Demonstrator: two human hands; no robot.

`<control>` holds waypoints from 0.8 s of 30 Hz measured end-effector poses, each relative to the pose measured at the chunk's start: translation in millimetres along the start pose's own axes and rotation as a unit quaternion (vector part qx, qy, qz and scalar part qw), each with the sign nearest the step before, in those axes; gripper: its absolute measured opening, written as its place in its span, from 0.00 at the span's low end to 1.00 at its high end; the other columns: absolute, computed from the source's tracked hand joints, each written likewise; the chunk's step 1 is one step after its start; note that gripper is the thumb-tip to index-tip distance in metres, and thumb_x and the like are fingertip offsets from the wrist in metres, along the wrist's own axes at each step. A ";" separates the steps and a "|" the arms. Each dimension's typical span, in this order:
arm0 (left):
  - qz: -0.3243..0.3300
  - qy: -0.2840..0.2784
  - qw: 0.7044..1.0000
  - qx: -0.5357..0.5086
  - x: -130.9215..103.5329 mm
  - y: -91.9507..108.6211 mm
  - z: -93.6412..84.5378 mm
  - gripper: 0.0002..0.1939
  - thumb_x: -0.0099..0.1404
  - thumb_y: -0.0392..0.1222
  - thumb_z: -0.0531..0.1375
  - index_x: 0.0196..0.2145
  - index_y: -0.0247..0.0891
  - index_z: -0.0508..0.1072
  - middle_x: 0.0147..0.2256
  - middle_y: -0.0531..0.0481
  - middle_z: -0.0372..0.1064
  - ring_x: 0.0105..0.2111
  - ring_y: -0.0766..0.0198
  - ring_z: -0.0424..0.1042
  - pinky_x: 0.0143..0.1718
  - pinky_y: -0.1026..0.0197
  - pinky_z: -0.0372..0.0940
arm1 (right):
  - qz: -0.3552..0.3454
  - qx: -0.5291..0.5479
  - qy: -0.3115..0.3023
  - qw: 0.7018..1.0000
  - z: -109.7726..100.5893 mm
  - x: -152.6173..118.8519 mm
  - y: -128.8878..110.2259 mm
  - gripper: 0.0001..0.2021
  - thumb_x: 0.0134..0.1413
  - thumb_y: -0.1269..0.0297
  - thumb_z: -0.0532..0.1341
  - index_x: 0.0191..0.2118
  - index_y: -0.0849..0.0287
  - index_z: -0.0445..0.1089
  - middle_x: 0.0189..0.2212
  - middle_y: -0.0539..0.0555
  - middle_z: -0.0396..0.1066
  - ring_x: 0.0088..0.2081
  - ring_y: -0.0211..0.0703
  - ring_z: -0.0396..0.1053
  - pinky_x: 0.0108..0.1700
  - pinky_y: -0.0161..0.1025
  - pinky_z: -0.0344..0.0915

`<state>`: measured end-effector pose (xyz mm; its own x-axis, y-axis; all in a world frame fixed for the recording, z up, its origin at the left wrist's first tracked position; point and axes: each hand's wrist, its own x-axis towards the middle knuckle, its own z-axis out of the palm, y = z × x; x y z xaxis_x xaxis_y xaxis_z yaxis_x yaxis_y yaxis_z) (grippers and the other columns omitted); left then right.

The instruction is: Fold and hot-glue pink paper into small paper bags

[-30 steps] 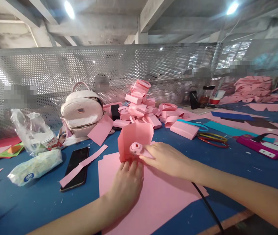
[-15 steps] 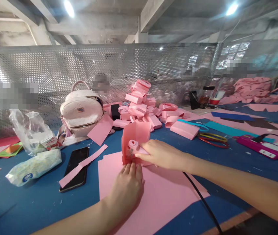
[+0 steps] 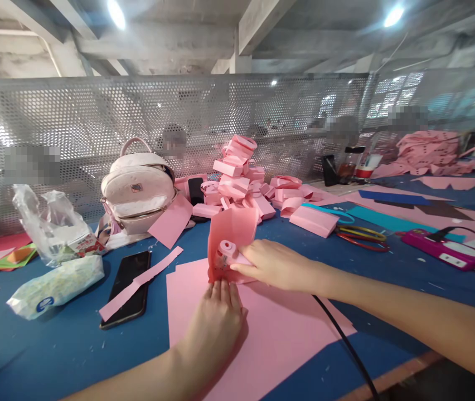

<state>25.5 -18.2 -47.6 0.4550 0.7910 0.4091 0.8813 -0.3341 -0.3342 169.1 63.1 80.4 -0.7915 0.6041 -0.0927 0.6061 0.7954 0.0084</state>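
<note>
In the head view a folded pink paper piece point(image 3: 237, 225) stands upright on a stack of flat pink sheets point(image 3: 279, 340). My right hand point(image 3: 271, 264) is closed around the handle of a pink glue gun point(image 3: 228, 249), whose round back end faces up inside the fold. The glue gun's tip is hidden by the paper. From under my right wrist a black cord point(image 3: 346, 340) runs down to the table edge. My left hand point(image 3: 221, 312) presses the near bottom edge of the folded paper, with its fingers close together.
Behind my hands rises a pile of folded pink paper pieces point(image 3: 240, 184), beside a white backpack point(image 3: 137, 192). To the left lie a phone point(image 3: 126, 301) with a paper strip across it and a tissue pack point(image 3: 57, 287). A magenta power strip point(image 3: 444, 248) lies to the right.
The view has shifted very slightly. Both hands, the glue gun and the folded paper stay in nearly the same place.
</note>
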 end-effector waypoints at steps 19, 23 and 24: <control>0.013 0.004 1.000 0.007 2.3 -3.5 -1.8 0.17 0.67 0.36 0.60 0.51 0.21 0.76 0.45 0.28 0.78 0.44 0.44 0.80 0.41 0.49 0.77 | -0.004 -0.011 0.030 0.999 8.9 -5.2 10.2 0.13 0.69 0.65 0.51 0.36 0.58 0.71 0.25 0.52 0.71 0.24 0.39 0.66 0.25 0.37 0.41; 0.015 0.008 1.000 0.006 3.1 -3.1 -3.1 0.17 0.66 0.34 0.60 0.49 0.21 0.76 0.43 0.29 0.78 0.43 0.45 0.80 0.40 0.49 0.77 | -0.003 -0.019 0.037 0.999 10.1 -6.9 13.7 0.14 0.69 0.65 0.50 0.36 0.58 0.72 0.27 0.53 0.74 0.26 0.41 0.68 0.26 0.38 0.41; 0.015 0.008 1.000 0.006 3.3 -3.0 -3.5 0.16 0.66 0.33 0.60 0.49 0.21 0.76 0.43 0.29 0.78 0.43 0.45 0.80 0.40 0.50 0.77 | -0.002 -0.019 0.038 0.999 10.0 -7.5 14.2 0.14 0.69 0.65 0.50 0.36 0.58 0.72 0.27 0.54 0.74 0.27 0.41 0.69 0.26 0.38 0.41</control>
<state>24.8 -16.3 -42.3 0.4826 0.7723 0.4131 0.8661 -0.3505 -0.3566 184.5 69.4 71.2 -0.7985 0.6017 -0.0171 0.6005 0.7983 0.0465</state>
